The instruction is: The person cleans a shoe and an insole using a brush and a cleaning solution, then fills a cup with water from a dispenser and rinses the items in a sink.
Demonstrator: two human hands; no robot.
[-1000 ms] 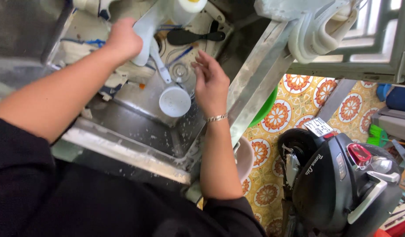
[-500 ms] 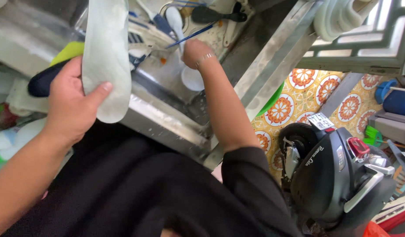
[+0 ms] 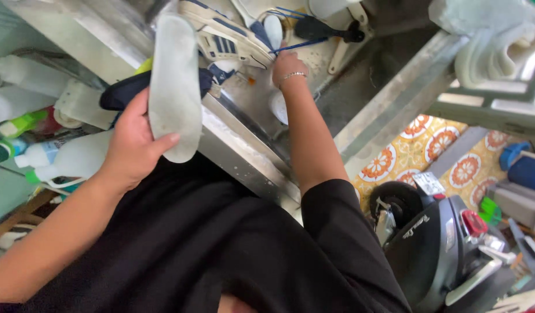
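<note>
My left hand (image 3: 134,148) grips a worn white shoe insole (image 3: 174,87) and holds it upright above the steel sink edge (image 3: 244,153). My right hand (image 3: 287,68), with a thin bracelet on its wrist, reaches down into the sink next to a white and navy sneaker (image 3: 224,37) with blue laces. Its fingers are hidden behind the back of the hand. A white scoop (image 3: 277,107) lies just below that wrist. Beyond the hand a black brush (image 3: 325,29) rests in the sink.
Several plastic bottles (image 3: 64,156) stand at the left beside the sink. A black rice cooker (image 3: 441,249) sits low at the right on orange patterned floor tiles (image 3: 395,162). A pale cloth (image 3: 493,52) hangs at the top right.
My left hand has lifted the insole out of the sink and over to the left edge. My right hand has moved deeper into the sink towards the sneaker.
</note>
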